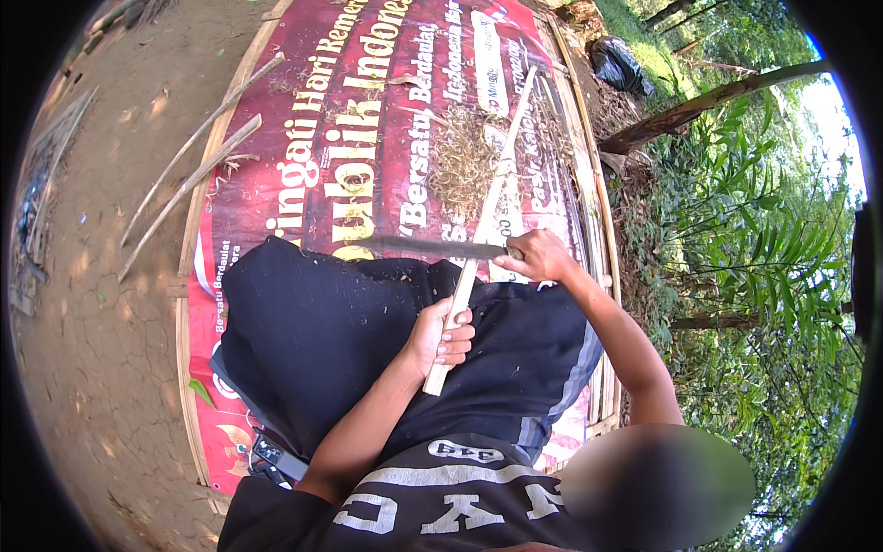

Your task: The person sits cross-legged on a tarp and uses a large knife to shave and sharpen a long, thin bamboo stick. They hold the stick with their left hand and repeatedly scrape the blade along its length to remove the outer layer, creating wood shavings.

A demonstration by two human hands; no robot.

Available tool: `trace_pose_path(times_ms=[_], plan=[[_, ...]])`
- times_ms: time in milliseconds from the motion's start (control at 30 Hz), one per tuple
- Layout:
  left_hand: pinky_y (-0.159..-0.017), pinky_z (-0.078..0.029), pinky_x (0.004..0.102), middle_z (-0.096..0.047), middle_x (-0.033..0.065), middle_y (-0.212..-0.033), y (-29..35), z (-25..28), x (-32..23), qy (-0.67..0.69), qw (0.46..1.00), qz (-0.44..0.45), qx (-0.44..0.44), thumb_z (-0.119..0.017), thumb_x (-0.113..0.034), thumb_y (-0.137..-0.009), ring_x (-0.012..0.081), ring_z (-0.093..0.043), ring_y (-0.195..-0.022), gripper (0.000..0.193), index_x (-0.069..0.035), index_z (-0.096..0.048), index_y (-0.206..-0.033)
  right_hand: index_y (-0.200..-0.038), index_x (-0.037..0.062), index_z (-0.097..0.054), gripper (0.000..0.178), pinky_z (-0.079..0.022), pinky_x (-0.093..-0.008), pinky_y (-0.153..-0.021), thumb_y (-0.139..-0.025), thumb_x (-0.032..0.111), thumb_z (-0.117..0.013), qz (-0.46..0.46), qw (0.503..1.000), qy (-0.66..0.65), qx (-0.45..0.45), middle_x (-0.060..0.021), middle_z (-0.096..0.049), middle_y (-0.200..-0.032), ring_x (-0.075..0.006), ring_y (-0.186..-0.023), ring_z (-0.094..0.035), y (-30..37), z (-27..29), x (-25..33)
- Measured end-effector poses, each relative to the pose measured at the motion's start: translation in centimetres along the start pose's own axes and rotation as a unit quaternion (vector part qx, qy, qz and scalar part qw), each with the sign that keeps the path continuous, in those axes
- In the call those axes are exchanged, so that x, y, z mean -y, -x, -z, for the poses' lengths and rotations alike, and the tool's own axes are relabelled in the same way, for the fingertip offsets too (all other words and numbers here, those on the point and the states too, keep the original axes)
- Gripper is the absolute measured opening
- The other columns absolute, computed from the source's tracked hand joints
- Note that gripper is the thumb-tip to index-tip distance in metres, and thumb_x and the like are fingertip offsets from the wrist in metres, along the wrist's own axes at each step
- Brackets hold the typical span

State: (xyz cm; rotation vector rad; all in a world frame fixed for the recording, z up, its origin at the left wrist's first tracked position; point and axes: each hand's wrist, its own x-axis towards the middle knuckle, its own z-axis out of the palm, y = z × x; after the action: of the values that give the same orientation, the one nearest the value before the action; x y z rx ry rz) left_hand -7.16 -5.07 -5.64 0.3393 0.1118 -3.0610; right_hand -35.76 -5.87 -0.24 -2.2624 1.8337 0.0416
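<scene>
A long pale strip of wood (497, 184) slants from my lap up toward the far right of the platform. Around its near part my left hand (441, 336) is closed, with a short end sticking out below the fist. My right hand (535, 257) grips the handle of a machete (432, 246). The dark blade points left and lies across the strip, just above my left hand. A heap of thin shavings (464, 161) rests on the red banner (313, 120) beyond the blade, partly beside the strip.
The banner covers a low platform with a bamboo edge (589, 175). Two thin sticks (193, 184) lean at its left side over bare earth (101, 212). A small dark device (276, 455) sits by my left hip. Right of the platform are a tree trunk (699, 115), a black bag (618, 64) and plants.
</scene>
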Motion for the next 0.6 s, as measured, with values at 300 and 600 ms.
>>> trace_pose_path(times_ms=[300, 600], plan=[[-0.029, -0.024, 0.0219, -0.028, -0.0068, -0.052, -0.2, -0.4, -0.5, 0.016, 1.000, 0.008, 0.008, -0.030, -0.048, -0.105, 0.0056, -0.024, -0.034, 0.043, -0.014, -0.043, -0.081, -0.098, -0.0010, -0.072, 0.063, -0.051, -0.0526, -0.075, -0.102, 0.055, -0.043, -0.404, 0.907, -0.076, -0.090, -0.0283, -0.065, -0.075, -0.0427, -0.074, -0.066, -3.2, -1.2, -11.7], [-0.037, -0.033, 0.0221, -0.038, -0.0043, -0.061, 0.0, 0.3, -0.7, -0.102, 0.989, -0.061, -0.087, -0.033, -0.047, -0.107, 0.0064, -0.034, -0.042, 0.042, -0.012, -0.047, -0.088, -0.072, -0.0063, -0.059, 0.056, -0.038, -0.0478, -0.056, -0.100, 0.042, -0.055, -0.239, 0.933, -0.232, -0.132, -0.0223, -0.050, -0.058, -0.0370, -0.054, -0.048, 0.4, -4.0, 3.1]])
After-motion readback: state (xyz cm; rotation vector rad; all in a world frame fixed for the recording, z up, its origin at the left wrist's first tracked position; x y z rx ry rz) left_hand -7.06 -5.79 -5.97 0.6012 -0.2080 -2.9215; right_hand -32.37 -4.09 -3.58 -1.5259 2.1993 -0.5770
